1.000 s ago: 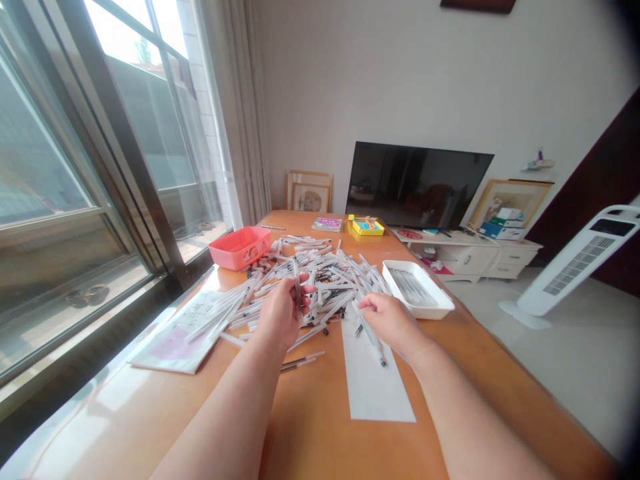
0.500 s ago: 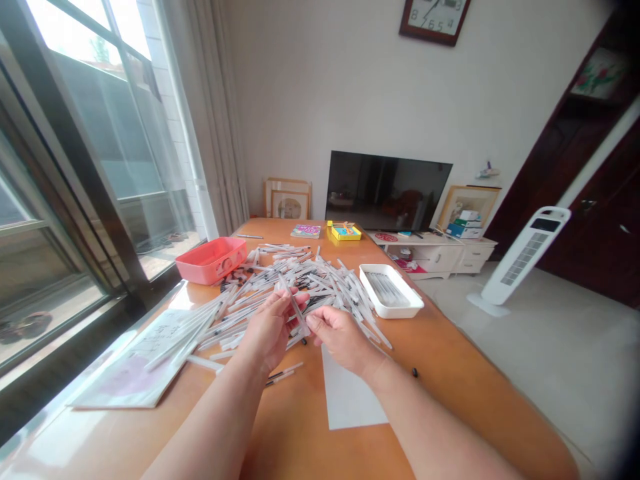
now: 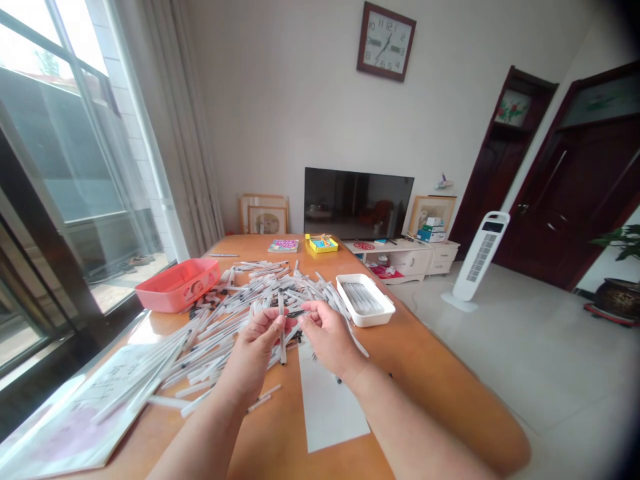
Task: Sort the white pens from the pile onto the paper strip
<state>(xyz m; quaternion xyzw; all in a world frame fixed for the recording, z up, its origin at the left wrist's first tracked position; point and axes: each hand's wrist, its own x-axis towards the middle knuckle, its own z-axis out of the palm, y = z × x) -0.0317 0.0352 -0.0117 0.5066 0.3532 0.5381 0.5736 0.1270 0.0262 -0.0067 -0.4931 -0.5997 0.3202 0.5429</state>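
Observation:
Between the fingers of my left hand [image 3: 263, 343] a pen [image 3: 282, 343] with a clear whitish barrel and a dark top end stands nearly upright. My right hand [image 3: 327, 337] is closed in a pinch just to the right of that pen; a thin dark piece shows by its fingertips, too small to name. Behind and left of both hands spreads a large heap of pens [image 3: 225, 320], whitish with black parts. A white sheet of paper [image 3: 330, 407] lies under my right hand and forearm.
A red plastic box [image 3: 175, 287] stands at the heap's left, and a white tray [image 3: 373, 317] holding thin pieces at its right. A booklet [image 3: 65, 420] lies front left. Farther back are a small book [image 3: 283, 246] and a yellow box [image 3: 323, 247].
The pen in my left hand has turned from slanted to nearly upright. My right hand has come away from its lower end and upward. The head view has shifted right and up.

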